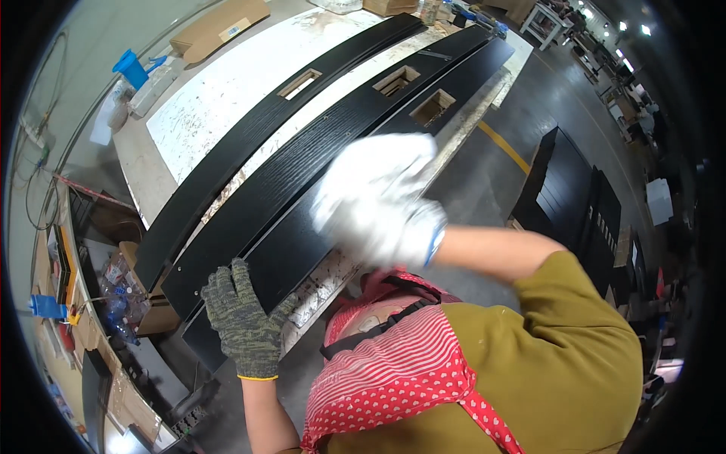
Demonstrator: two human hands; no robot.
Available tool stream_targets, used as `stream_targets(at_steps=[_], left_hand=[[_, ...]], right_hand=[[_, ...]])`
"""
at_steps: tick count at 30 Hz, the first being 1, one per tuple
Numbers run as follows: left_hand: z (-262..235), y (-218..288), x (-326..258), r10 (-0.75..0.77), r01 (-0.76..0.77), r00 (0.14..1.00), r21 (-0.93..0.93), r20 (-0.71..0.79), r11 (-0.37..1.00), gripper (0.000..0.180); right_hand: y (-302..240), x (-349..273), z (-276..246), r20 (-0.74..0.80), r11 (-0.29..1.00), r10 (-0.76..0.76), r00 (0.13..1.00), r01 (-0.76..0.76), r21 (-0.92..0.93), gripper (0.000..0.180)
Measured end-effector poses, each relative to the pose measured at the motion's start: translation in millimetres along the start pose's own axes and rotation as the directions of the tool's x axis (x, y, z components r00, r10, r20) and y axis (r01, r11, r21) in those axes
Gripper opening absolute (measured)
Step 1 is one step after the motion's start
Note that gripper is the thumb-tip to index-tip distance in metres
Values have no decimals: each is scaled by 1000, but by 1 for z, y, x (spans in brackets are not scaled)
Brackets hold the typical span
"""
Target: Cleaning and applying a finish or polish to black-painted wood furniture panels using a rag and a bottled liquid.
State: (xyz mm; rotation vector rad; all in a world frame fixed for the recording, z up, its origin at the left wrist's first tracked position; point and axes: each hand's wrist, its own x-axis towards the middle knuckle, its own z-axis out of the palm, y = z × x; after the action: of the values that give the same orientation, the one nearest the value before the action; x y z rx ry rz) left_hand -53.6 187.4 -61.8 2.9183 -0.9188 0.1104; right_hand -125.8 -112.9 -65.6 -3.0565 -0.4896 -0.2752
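Note:
Three long black boards lie side by side on a white-topped table (189, 113): the far board (234, 147), the middle board (302, 144) and the near board (287, 261). Each has a rectangular cutout toward its upper right end. My left hand (246, 321), in a dark grey-green knit glove, rests flat across the lower left end of the near board, its fingers stretched onto the middle board. My right hand (382, 200), in a white glove, is over the near board, smeared by motion. Its fingers, and whether it holds anything, cannot be made out.
A blue cup-like container (130, 68) and a cardboard piece (219, 29) are at the table's far side. A box of plastic waste (125, 291) sits at lower left. More black panels (560, 189) stand on the floor at right, past a yellow floor line (504, 147).

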Motion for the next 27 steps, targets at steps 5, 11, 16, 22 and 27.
stream_targets(at_steps=[5, 11, 16, 22, 27], left_hand=[[-18, -38, -16, 79, -79, 996, -15, -30, 997, 101], [-16, -75, -36, -34, 32, 999, -86, -23, 996, 100], [-10, -79, -44, -34, 24, 997, -136, -74, 990, 99], [-7, -80, -46, -43, 31, 994, -116, -101, 993, 99], [-3, -82, -43, -66, 50, 993, -154, -100, 987, 105]], right_hand=[[-11, 17, -12, -46, 892, -44, 998, 60, 447, 15], [114, 0, -24, -105, 974, 192, 976, -203, -100, 12], [70, 43, -66, 38, 871, 488, 872, -489, 48, 17], [63, 46, -68, 137, 880, 474, 870, -475, -30, 19], [91, 42, -50, 74, 894, 446, 892, -440, -90, 18]])
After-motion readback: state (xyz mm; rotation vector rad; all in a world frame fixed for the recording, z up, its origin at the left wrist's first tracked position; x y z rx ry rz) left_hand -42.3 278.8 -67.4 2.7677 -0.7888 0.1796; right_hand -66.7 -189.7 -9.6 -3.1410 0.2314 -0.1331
